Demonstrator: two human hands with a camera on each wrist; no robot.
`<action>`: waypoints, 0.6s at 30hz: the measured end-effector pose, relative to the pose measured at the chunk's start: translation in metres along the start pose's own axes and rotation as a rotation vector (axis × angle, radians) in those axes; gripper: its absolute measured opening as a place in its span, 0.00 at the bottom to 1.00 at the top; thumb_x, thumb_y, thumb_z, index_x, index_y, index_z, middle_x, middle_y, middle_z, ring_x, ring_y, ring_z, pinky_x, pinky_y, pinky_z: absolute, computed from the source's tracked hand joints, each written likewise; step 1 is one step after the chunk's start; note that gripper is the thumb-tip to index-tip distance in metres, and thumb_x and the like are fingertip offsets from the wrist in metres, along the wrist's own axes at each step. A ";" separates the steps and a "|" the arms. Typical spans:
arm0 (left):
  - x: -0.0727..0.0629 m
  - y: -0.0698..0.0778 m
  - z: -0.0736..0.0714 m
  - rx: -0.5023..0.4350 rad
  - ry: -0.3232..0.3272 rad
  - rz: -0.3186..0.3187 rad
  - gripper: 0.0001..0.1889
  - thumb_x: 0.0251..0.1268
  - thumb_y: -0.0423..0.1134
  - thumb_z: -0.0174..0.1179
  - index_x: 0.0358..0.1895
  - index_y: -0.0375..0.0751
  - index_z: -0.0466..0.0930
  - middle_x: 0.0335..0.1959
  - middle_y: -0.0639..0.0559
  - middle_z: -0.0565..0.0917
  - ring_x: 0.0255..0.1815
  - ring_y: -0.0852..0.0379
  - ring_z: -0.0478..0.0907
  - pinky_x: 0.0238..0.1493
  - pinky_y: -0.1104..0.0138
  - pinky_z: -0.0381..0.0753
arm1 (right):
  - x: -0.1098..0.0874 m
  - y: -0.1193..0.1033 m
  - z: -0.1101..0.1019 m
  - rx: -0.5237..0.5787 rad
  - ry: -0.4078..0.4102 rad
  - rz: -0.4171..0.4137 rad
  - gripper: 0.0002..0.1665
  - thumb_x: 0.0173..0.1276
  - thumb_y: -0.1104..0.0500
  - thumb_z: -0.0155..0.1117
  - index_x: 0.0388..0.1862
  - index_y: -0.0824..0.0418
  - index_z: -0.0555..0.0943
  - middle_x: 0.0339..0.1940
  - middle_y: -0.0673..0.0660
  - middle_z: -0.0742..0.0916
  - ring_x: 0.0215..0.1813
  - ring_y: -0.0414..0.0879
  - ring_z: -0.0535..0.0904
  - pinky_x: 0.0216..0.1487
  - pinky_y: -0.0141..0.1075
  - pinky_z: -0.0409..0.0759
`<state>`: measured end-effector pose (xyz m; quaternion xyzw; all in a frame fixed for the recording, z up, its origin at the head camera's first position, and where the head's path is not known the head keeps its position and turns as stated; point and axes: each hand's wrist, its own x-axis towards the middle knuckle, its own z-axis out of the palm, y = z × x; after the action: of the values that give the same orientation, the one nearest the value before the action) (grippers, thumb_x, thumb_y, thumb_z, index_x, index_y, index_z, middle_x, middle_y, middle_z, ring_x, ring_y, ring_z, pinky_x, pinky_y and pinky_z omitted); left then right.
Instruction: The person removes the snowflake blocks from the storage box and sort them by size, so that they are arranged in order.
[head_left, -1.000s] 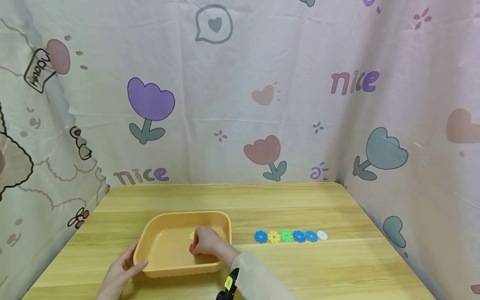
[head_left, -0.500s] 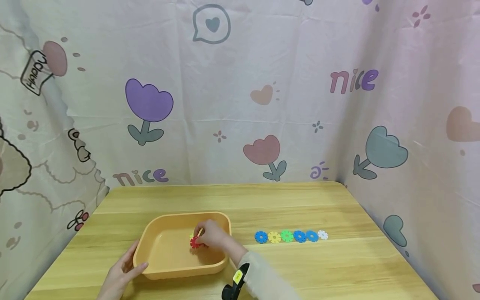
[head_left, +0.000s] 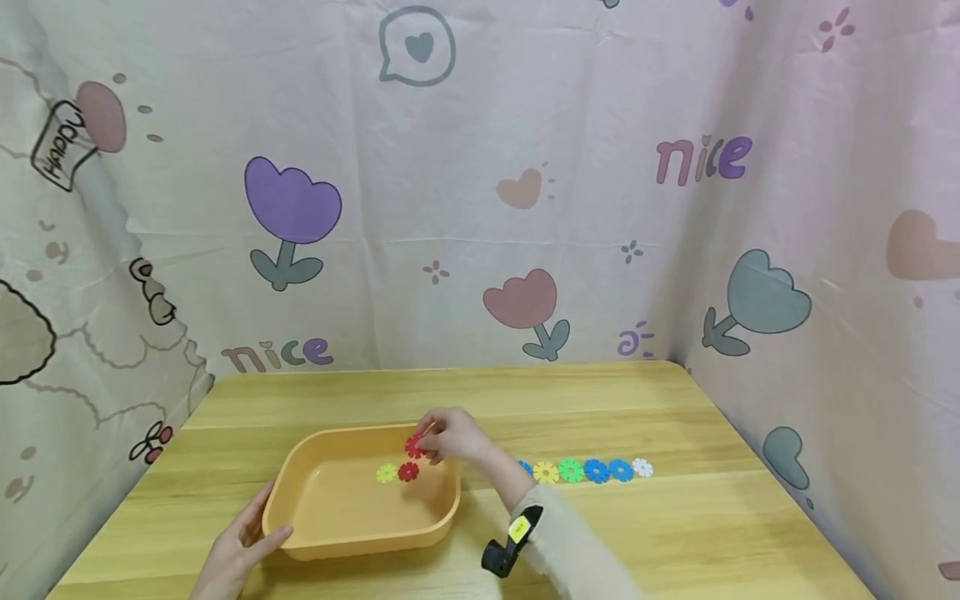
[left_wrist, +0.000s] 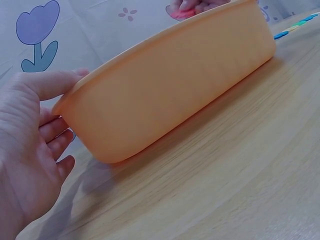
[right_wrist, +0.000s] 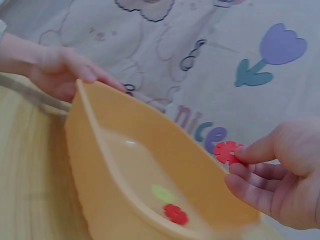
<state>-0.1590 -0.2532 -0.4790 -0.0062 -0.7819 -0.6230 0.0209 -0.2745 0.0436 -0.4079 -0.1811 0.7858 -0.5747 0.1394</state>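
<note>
My right hand (head_left: 459,435) pinches a red notched plastic disc (head_left: 413,446) between thumb and fingertips, above the far right part of an orange plastic basin (head_left: 330,512). On the basin floor lie a yellow notched disc (head_left: 386,473) and a second red notched disc (head_left: 408,472), side by side. At the basin's left end my left hand (head_left: 234,552) grips the rim. In the left wrist view the thumb lies over the rim and the other fingers are outside the wall.
Right of the basin a row of notched discs lies on the wooden table (head_left: 675,542): blue, yellow (head_left: 546,472), green (head_left: 571,471), two more blue (head_left: 597,471), and white (head_left: 642,467). My right forearm partly covers the first blue one. A patterned curtain (head_left: 420,317) hangs behind.
My right hand has lifted the red disc from the basin floor and moved it up and to the right. The second red disc has come into sight. My left hand keeps its grip.
</note>
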 end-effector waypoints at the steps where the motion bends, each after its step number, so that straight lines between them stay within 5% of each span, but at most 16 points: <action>1: 0.000 0.000 0.000 -0.001 0.001 0.000 0.39 0.65 0.33 0.56 0.71 0.28 0.41 0.69 0.26 0.45 0.46 0.90 0.59 0.44 0.88 0.64 | -0.001 0.000 -0.006 0.017 0.004 -0.004 0.05 0.60 0.72 0.61 0.36 0.70 0.79 0.23 0.56 0.80 0.23 0.43 0.76 0.28 0.40 0.83; 18: -0.001 0.006 -0.001 0.030 -0.014 -0.081 0.41 0.65 0.37 0.57 0.72 0.30 0.40 0.70 0.28 0.45 0.43 0.91 0.57 0.42 0.88 0.65 | -0.057 0.055 -0.128 0.215 0.153 0.083 0.13 0.62 0.72 0.58 0.45 0.76 0.72 0.31 0.58 0.81 0.28 0.43 0.78 0.34 0.34 0.82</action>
<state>-0.1578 -0.2527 -0.4726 0.0217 -0.7908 -0.6117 -0.0097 -0.2852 0.1932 -0.4212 -0.0883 0.7346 -0.6616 0.1215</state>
